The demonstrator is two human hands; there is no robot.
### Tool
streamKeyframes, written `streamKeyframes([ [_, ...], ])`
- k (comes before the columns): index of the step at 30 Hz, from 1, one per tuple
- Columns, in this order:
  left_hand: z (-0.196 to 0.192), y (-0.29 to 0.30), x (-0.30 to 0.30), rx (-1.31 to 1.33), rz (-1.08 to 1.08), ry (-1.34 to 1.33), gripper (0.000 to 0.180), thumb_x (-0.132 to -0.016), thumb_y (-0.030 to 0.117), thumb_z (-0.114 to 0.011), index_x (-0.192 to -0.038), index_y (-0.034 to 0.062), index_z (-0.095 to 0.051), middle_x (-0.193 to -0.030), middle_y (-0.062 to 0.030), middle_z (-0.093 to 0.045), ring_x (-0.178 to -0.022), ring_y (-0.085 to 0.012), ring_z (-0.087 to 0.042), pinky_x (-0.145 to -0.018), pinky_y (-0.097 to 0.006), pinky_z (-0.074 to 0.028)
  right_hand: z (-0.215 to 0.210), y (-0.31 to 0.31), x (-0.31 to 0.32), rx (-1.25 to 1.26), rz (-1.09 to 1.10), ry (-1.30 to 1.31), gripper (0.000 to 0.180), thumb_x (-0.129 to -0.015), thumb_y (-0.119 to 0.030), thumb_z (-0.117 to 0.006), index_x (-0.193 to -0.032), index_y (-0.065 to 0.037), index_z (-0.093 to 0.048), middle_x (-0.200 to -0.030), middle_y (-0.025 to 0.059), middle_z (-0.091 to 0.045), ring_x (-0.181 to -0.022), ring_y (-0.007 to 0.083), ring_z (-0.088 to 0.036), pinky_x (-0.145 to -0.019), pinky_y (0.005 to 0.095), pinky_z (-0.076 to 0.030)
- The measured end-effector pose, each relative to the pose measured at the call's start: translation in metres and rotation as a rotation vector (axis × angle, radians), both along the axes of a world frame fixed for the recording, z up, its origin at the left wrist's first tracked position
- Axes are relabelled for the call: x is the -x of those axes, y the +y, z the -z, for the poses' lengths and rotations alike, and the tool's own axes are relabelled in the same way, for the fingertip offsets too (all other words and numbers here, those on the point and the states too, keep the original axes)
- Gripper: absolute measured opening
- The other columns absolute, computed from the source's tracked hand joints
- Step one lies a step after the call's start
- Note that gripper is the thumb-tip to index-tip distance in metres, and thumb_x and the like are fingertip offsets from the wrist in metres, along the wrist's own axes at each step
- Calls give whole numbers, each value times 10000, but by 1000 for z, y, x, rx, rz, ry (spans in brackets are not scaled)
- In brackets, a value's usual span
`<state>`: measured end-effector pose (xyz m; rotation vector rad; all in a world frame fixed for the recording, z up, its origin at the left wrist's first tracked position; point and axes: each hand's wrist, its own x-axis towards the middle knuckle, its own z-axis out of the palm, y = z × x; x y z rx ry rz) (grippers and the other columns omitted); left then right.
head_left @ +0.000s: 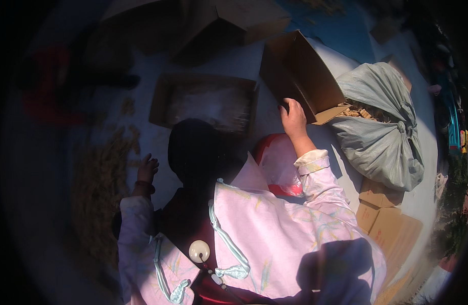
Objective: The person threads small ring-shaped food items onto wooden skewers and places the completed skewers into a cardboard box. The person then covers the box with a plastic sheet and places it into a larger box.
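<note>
My right hand [295, 122] reaches forward, its fingers curled at the near edge of an open cardboard box [304, 71], which stands tilted. To the left, in shade, my left hand [148, 168] hangs with its fingers partly spread and nothing visible in it. It is nearest to a spread of light brown pieces [99, 173], too dark to identify. Beneath my right forearm, partly covered by my sleeve, lies a red round container with clear plastic [279, 162]. Farther ahead, a second cardboard box [160, 101] has whitish plastic inside.
A knotted grey sack [379, 147] stands at the right, with tan pieces [363, 112] showing through its gap. Below it lie brown cartons [389, 223]. More boxes [213, 35] stand at the back. A person in red [51, 86] is at the far left.
</note>
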<state>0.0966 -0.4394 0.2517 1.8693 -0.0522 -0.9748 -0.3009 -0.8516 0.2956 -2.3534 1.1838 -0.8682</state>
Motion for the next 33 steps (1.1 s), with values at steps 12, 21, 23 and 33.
streamKeyframes([
  [12, -22, 69, 24, -86, -145, -219, 556, -853, 172, -619, -1378, 53, -482, -1118, -100, -642, -891, -156, -622, -743, -304, -521, -18, -104, 19, -165, 344, 444, 256, -866, -273, -647, -1010, -62, -665, -980, 201, -696, -930, 387, -662, -803, 486, -510],
  [21, -87, 22, 27, 246, -143, -275, 517, -892, 210, -653, -1357, 42, -501, -1143, -86, -627, -1002, -156, -598, -853, -293, -491, -144, -21, 31, 305, 47, 32, 217, -902, -155, -616, -1036, 15, -636, -903, 204, -670, -831, 389, -644, -736, 418, -503],
  [23, -126, -2, 34, 351, -33, -326, 546, -910, 224, -654, -1394, 55, -464, -1208, -98, -605, -1078, -170, -583, -901, -306, -478, -186, 8, 19, 304, -169, -42, 181, -916, -142, -581, -1011, 5, -624, -883, 210, -633, -820, 405, -605, -723, 464, -477],
  [33, -287, -1, 119, 912, -14, -24, 584, -961, 434, -551, -1414, 83, -441, -1341, -177, -532, -1243, -265, -515, -1039, -427, -411, -262, 167, -186, 811, -956, 48, 210, -750, -101, -588, -955, -94, -638, -928, 64, -631, -881, 248, -592, -763, 376, -458],
])
